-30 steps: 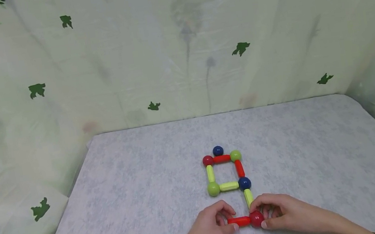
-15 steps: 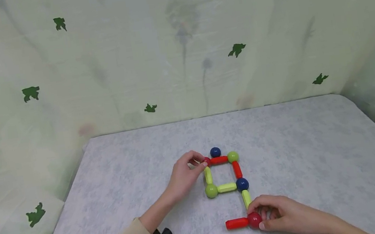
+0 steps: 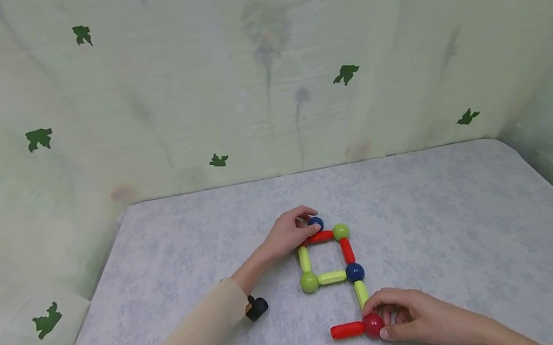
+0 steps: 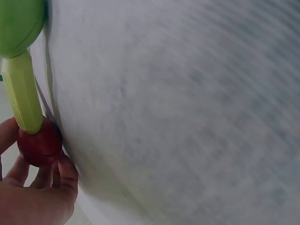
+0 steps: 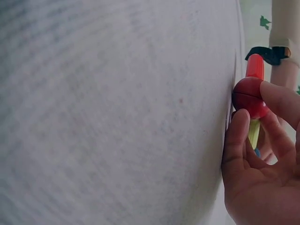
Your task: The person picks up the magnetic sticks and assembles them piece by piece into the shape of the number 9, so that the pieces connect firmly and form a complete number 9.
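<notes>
At the far side of a square of balls and rods, my left hand (image 3: 290, 232) pinches a dark blue ball (image 3: 316, 223) between thumb and fingers. The ball lies just behind a red rod (image 3: 321, 237). In the left wrist view, a red corner ball (image 4: 40, 143) with a yellow-green rod (image 4: 23, 93) overlaps the fingers and hides the blue ball. Nearer me, my right hand (image 3: 408, 318) holds another red ball (image 3: 373, 325) by thumb and fingertips. From this ball a red rod (image 3: 346, 330) points left, and a yellow-green rod (image 3: 361, 294) leads up to the square's blue corner ball (image 3: 355, 271).
Green balls form two other corners, one at the near left (image 3: 309, 281) and one at the far right (image 3: 341, 231). Everything lies on a grey table (image 3: 453, 218). A pale curtain (image 3: 164, 94) with printed leaves hangs behind it. A black band sits on the left wrist.
My left hand has let go of the near red rod, moved away to the far red corner ball, then right to the loose blue ball. The right hand stays at the near red ball.
</notes>
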Demonstrator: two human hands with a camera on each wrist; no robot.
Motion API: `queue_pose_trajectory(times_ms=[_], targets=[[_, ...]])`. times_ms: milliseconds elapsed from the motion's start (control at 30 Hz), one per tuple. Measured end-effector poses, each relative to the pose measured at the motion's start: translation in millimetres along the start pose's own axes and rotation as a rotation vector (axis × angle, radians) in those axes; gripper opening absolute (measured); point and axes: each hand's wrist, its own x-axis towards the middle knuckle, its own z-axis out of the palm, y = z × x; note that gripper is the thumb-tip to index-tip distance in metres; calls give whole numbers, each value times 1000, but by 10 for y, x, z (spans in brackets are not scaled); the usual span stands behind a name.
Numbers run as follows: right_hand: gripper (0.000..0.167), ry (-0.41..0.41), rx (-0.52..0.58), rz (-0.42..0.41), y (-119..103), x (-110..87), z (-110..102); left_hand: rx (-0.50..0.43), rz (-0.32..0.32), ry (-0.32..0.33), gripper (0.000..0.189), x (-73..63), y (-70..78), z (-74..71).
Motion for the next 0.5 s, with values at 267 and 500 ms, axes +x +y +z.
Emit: queue_pose_trajectory(times_ms=[267, 500], targets=[[30, 7, -12, 3, 2, 1, 3, 8, 23, 113, 31, -35, 61, 46], [30, 12, -9, 13, 21, 20, 7, -47, 119, 245, 33, -316, 89, -56]])
